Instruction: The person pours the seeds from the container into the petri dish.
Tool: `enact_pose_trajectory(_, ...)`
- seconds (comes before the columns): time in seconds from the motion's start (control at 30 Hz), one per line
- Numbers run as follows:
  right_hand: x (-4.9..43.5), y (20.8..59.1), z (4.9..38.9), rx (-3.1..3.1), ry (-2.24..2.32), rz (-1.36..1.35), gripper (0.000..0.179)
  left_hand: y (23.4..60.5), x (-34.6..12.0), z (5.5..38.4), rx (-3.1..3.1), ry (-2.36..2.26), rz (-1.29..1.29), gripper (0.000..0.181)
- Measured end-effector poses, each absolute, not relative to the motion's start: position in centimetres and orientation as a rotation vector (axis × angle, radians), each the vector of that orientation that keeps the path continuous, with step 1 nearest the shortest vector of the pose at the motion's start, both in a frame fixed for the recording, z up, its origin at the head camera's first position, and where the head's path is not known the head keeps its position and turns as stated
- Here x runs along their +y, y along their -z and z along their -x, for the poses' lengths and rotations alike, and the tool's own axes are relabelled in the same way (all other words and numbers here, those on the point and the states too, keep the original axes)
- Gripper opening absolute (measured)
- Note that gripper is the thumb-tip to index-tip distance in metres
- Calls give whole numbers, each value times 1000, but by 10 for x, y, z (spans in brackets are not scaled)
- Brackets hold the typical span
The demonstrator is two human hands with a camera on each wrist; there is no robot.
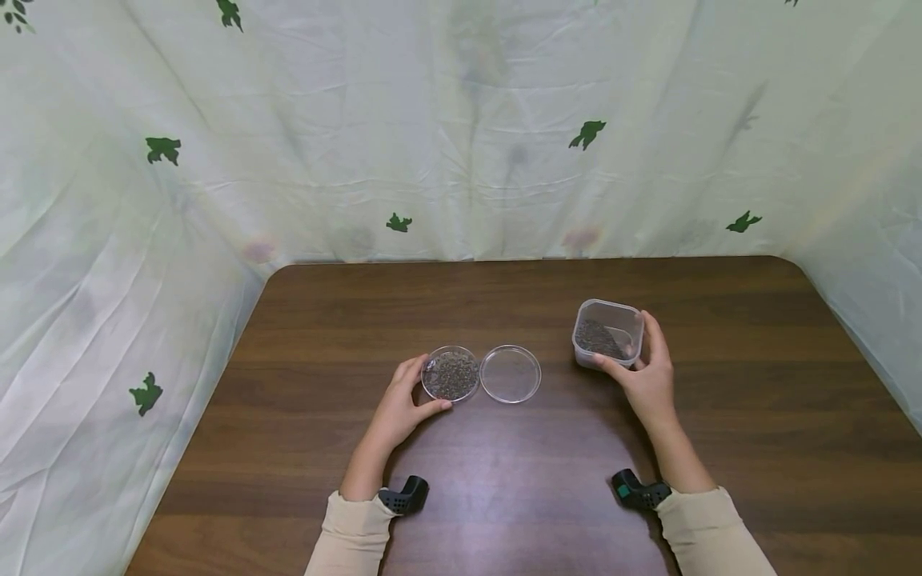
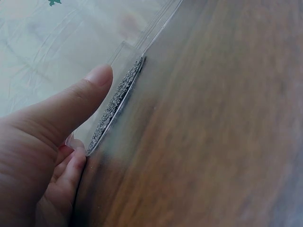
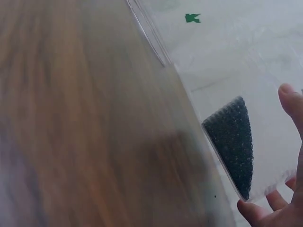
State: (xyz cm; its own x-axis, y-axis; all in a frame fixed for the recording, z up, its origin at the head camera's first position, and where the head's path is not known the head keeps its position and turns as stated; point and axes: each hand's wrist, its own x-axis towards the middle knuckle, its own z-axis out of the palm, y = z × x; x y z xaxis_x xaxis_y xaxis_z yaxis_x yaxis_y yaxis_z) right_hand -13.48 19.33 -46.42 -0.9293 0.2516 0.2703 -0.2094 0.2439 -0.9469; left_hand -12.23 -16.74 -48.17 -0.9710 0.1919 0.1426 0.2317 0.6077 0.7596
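My left hand (image 1: 403, 406) holds a round clear petri dish (image 1: 451, 347) on the table, thumb at the near side and fingers around the left. Grey-black granules (image 1: 452, 376) cover its bottom; the left wrist view shows them as a thin layer (image 2: 116, 106). Touching or nearly touching its right side lies a second clear round dish or lid (image 1: 511, 374), with nothing visible in it. My right hand (image 1: 651, 382) grips a squarish translucent plastic container (image 1: 628, 322) by its right side. Dark granules (image 3: 232, 146) are heaped toward its left in a slope. Whether its base touches the table is unclear.
The brown wooden table (image 1: 519, 480) has a far edge against a pale curtain (image 1: 468, 120) with green leaf-like shapes. Black wrist cameras (image 1: 406, 496) sit on both wrists.
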Motion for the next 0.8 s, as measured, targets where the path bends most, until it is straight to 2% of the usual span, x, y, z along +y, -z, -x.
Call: enact_pose_trajectory(0.8,207,475,131,-2177,-1765,164,90,483,-168,123,-2784,1315,365,84)
